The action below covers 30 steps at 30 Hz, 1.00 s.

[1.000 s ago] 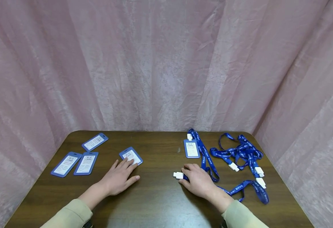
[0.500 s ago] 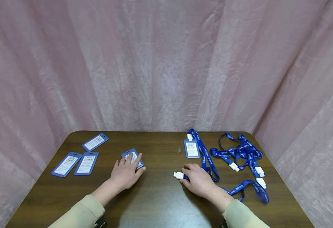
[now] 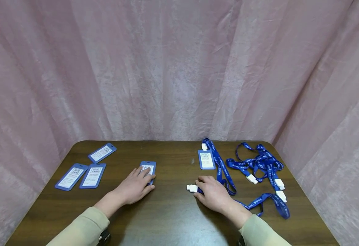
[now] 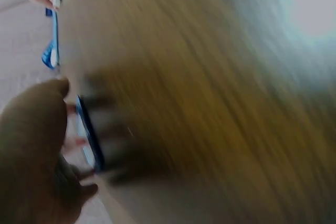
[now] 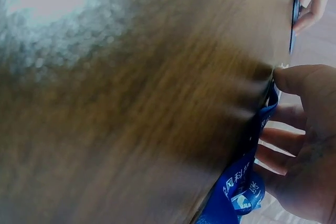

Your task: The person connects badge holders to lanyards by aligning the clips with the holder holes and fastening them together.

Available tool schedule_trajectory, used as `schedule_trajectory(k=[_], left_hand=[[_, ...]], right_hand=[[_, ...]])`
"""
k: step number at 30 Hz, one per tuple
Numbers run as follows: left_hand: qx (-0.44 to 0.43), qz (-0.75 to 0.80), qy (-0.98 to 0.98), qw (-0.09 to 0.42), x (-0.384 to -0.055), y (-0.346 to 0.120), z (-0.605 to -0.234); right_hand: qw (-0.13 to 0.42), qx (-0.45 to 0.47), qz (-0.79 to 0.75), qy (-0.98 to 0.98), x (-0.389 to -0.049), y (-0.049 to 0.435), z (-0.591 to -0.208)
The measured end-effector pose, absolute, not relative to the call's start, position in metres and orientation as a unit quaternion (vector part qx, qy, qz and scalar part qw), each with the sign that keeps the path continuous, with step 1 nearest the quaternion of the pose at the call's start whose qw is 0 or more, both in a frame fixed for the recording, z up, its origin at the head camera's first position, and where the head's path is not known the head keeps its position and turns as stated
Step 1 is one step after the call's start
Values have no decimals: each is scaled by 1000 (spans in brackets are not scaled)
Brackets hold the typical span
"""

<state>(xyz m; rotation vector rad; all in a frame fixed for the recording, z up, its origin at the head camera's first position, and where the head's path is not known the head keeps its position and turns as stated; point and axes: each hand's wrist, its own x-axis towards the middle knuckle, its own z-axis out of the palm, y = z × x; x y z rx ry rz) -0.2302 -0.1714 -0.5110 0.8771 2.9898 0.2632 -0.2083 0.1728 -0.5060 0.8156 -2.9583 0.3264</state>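
Note:
In the head view my left hand (image 3: 133, 186) lies on a blue ID card holder (image 3: 152, 164), fingers spread over its white card face. The thumb is near the holder's lower edge. The left wrist view shows that holder (image 4: 89, 135) edge-on under the fingers. My right hand (image 3: 213, 193) pinches a blue printed lanyard (image 5: 239, 174) between thumb and fingers, just behind its white clip (image 3: 192, 188). The clip points left, toward the left hand's holder, with table between them. The rest of this lanyard trails under the right hand toward the right.
Three more card holders, one of them a tilted holder (image 3: 102, 152), lie at the left. Behind the right hand, another card holder (image 3: 206, 160) is joined to a lanyard (image 3: 220, 164). A tangle of lanyards (image 3: 263, 162) lies right. Pink curtains (image 3: 179, 68) surround the wooden table (image 3: 170, 218).
My left hand has slid the card holder right and turned it from tilted to nearly upright in the head view. My right hand has stayed in place on the lanyard.

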Motion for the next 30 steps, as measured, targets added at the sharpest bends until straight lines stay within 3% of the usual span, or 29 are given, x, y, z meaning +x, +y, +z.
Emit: schedule_trajectory(k=[6,13,16,22,30], left_hand=[[297,134,945,-35,-236,-183,-515],[98,171,980,-18,-235,-172,-514],[57,174,983,1,-237,-171,-514],[61,171,983,14,-236,-174,-514],[133,178,973,63,-235,-183,-510]], right_hand=[[22,262,105,-959,-208,172,-505],[26,262,104,-959,-208,172,-506],[26,261,106,-959,-208,172,-507],[23,261,105,-959,-209,172,-507],[30,261,111,-959,-209,173,-507]])
